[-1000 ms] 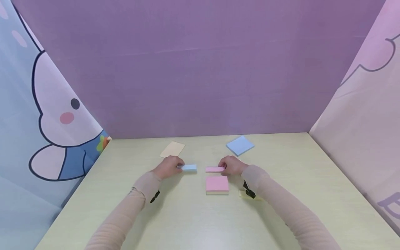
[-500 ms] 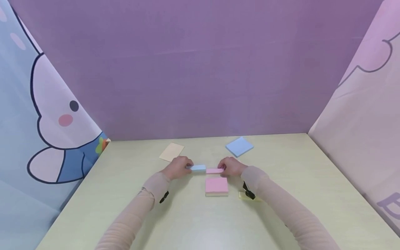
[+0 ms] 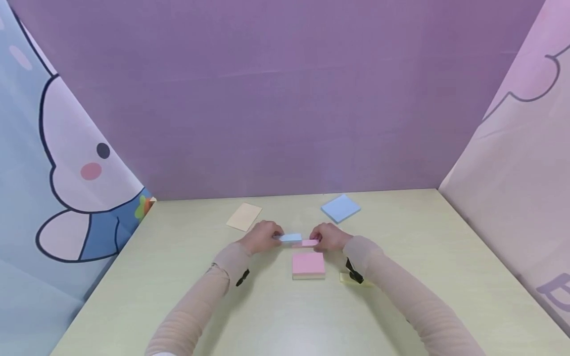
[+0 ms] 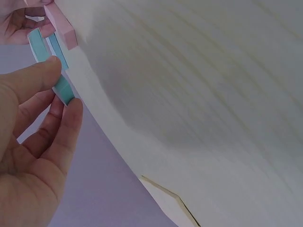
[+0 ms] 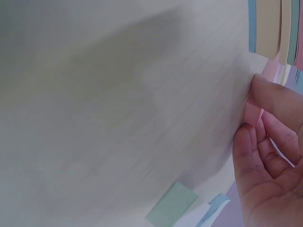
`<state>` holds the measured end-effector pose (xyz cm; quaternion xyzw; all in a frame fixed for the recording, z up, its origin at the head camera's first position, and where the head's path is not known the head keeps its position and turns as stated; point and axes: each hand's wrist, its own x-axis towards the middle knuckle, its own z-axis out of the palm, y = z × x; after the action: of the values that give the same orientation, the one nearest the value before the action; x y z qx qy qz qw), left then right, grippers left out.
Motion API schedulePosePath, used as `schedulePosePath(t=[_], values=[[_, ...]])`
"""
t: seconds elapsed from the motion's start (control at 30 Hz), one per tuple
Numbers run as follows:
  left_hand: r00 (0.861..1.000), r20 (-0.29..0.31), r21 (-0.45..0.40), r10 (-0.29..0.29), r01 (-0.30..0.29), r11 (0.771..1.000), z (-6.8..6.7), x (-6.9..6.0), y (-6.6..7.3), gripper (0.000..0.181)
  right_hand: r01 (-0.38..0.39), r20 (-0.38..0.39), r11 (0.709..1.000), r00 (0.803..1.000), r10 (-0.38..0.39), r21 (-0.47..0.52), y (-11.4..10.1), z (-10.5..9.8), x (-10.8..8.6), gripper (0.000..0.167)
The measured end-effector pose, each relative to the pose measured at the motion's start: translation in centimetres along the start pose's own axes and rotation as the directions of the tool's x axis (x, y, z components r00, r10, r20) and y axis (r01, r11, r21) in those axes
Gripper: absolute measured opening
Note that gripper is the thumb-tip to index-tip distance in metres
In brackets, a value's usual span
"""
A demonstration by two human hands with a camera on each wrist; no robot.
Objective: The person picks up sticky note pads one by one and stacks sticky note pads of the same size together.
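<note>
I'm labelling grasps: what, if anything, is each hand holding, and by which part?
The left hand pinches the light blue strip by its left end; the right hand pinches the pink strip by its right end.

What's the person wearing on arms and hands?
The left sleeve and right sleeve are long, plain beige and creased along the forearm. A small black piece shows at each cuff, left and right. Left hand and right hand wear no gloves; no rings visible.
</note>
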<state>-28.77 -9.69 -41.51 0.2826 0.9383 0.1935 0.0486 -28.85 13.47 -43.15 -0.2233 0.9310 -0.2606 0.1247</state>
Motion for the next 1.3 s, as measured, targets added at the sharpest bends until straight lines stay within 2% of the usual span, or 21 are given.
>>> schedulePosePath(t=[0.37, 0.9, 1.3], values=[[0.999, 0.032, -0.007, 0.016, -0.016, 1.000, 1.0, 1.2, 1.1, 0.020, 0.002, -0.002, 1.000, 1.000, -0.002, 0.001, 0.0, -0.1, 0.0, 0.022], [0.997, 0.055, 0.049, 0.044, -0.047, 0.998, 1.7, 2.9, 2.7, 0.018, 0.017, -0.021, 1.000, 1.000, -0.018, -0.023, 0.3, 0.0, 0.2, 0.026], [0.998, 0.060, 0.060, 0.036, -0.040, 0.997, 2.0, 3.1, 3.2, 0.016, 0.003, -0.008, 1.000, 1.000, -0.003, 0.008, 0.0, -0.1, 0.1, 0.024]])
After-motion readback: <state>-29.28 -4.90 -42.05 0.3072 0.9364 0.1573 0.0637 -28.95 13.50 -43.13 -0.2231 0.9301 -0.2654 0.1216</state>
